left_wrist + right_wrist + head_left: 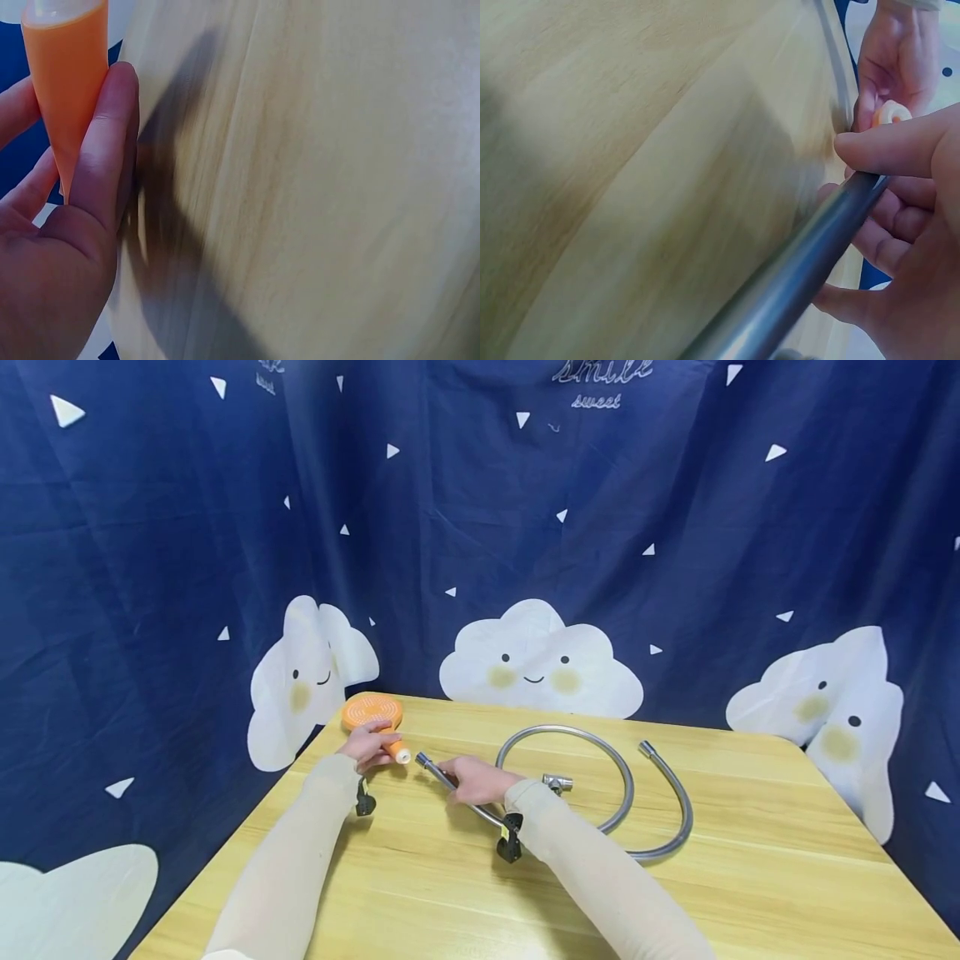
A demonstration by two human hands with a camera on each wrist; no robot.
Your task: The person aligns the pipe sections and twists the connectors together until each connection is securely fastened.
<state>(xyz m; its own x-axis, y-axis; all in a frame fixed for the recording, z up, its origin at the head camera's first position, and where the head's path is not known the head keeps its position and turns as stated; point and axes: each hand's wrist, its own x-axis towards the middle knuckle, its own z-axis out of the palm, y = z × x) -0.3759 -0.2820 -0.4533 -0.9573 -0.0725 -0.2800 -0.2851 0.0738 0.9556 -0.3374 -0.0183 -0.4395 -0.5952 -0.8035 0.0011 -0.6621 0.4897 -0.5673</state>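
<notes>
An orange shower head (372, 707) with a round face lies toward the table's far left. My left hand (367, 747) grips its handle (66, 67), thumb on one side and fingers on the other. The handle's white end (402, 757) points toward the grey metal connector (423, 760) of a shower hose (628, 777), a small gap between them. My right hand (478, 780) holds the hose just behind that connector. In the right wrist view the thumb lies over the hose (787, 270), which hides part of the connector.
The hose loops across the wooden table (750, 827), its other end fitting (647, 748) lying to the right. A small metal valve or joint (557, 783) sits inside the loop. A blue curtain (480, 510) with clouds hangs behind the table.
</notes>
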